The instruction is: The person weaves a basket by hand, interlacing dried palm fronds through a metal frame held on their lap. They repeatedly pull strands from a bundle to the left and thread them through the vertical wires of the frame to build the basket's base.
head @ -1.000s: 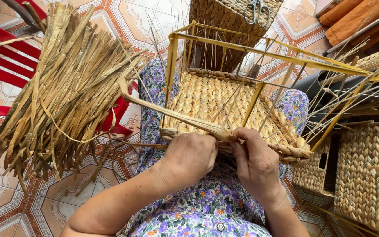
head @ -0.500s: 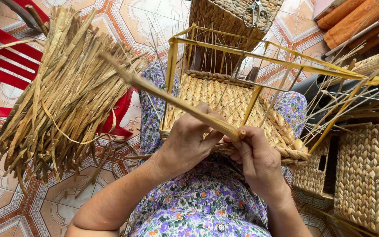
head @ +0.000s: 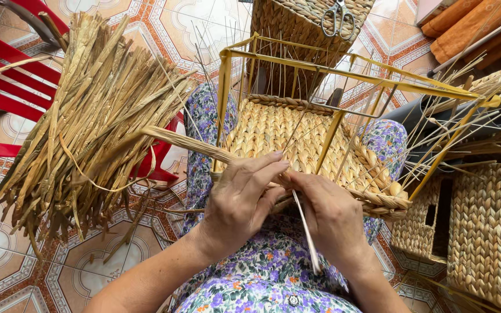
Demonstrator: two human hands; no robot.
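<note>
I am weaving a half-finished basket (head: 302,136) on my lap, its base done and frame walls mostly bare, my left hand (head: 242,200) pinching a fibre strand (head: 187,142), my right hand (head: 331,217) closing on a thin pale strip (head: 307,232).

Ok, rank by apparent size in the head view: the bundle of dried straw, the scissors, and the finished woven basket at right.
1. bundle of dried straw, largest by far.
2. finished woven basket, partly cut off by the frame.
3. scissors, smallest, though farther from the camera.
</note>
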